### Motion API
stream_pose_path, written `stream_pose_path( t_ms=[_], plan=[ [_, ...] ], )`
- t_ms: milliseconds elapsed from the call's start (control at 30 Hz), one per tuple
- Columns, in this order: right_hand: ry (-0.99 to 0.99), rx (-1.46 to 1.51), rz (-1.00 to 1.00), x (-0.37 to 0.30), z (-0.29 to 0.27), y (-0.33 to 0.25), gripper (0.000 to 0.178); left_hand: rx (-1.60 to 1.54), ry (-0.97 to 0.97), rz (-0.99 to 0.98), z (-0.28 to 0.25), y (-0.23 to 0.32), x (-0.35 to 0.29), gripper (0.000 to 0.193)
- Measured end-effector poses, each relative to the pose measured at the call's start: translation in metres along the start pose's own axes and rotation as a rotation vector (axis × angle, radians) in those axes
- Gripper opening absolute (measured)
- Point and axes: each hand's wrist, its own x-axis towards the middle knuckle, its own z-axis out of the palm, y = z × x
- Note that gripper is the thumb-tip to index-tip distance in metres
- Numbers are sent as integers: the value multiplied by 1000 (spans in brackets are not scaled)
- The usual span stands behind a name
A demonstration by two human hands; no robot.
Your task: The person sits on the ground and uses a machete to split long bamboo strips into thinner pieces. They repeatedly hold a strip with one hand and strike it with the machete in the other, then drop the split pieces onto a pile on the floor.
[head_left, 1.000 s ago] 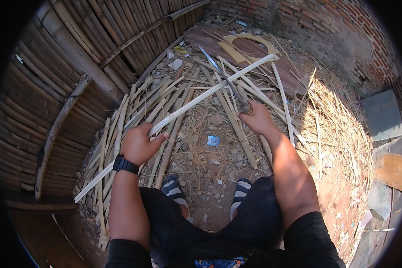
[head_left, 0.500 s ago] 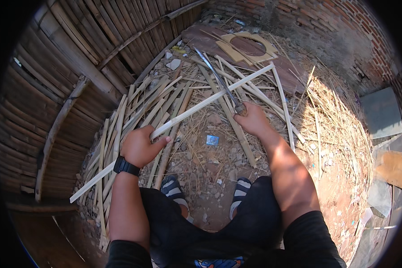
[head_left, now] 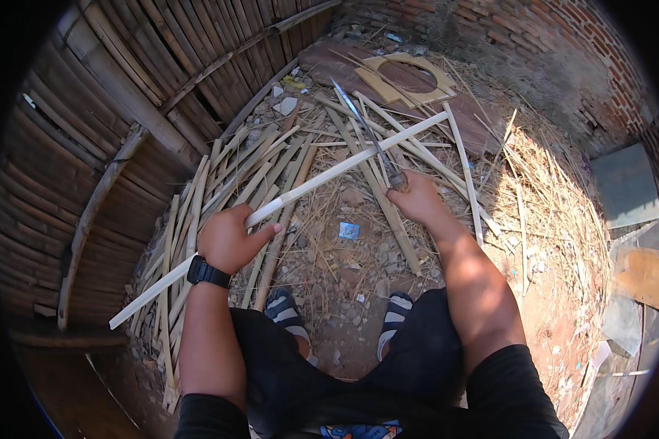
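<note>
The left hand grips a long pale split-bamboo slat near its middle, looking stiff, light and splintery, while the right hand clasps a long-bladed knife.

I count one long pale bamboo strip, one knife, one watch, two striped sandals — and, far off, one cut-out board.

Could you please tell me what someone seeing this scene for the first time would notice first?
The eye lands on the long pale bamboo strip running diagonally across the middle, gripped by the left hand near its lower end. The right hand holds a long dark metal blade against it, pointing up and away. Around them, split bamboo slats litter the dirt ground beside a woven bamboo wall.
</note>
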Motion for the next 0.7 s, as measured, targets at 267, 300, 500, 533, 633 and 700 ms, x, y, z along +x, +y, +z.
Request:
stream_pose_path(
  t_ms=[267,300,500,533,633,700],
  plan=[
    [-273,-220,-184,-15,-6,-47,44,-5,-10,6,5,-2,-5,53],
    [-193,-147,-88,-6,-13,-31,44,7,1,3,1,-1,-5,53],
    [-3,40,5,-3,-8,3,42,-9,5,-40,-1,3,-1,55],
    [-44,4,-46,-6,-3,-2,42,-26,13,-36,3,4,0,55],
    [-286,-298,-264,-19,-7,-48,44,-56,14,-34,10,1,-1,56],
    [-346,-225,-247,-16,-14,-49,43,-66,22,1,10,-2,-3,55]
  ],
)
